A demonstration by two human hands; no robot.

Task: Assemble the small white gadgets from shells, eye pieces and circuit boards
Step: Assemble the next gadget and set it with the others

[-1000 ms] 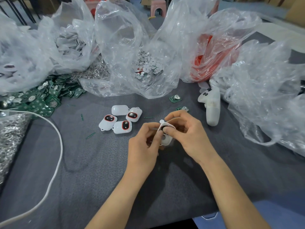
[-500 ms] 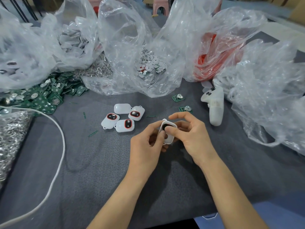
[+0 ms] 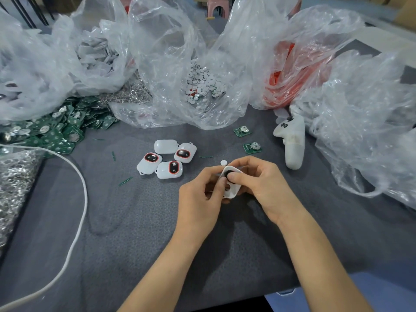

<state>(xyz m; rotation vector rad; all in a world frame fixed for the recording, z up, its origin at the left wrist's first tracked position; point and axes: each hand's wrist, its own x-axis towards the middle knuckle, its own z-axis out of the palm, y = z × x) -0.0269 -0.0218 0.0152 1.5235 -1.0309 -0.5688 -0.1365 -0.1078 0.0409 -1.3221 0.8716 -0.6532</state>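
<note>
Left hand (image 3: 200, 199) and right hand (image 3: 263, 188) both pinch my white shell (image 3: 233, 190).
Four gadgets (image 3: 170, 169) lie just beyond-left, toward the table (image 3: 112, 221) centre.

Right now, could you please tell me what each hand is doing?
Left hand: holds the white shell, fingers curled round it.
Right hand: pinches the same shell, thumb on its dark eye piece.

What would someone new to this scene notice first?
Both hands meet near the middle of the table: the left hand and right hand pinch a white shell with a dark eye piece in it. Just beyond, to their left, lie four white gadgets, three showing red-ringed eyes. Crumpled clear plastic bags of parts crowd its far side.
</note>
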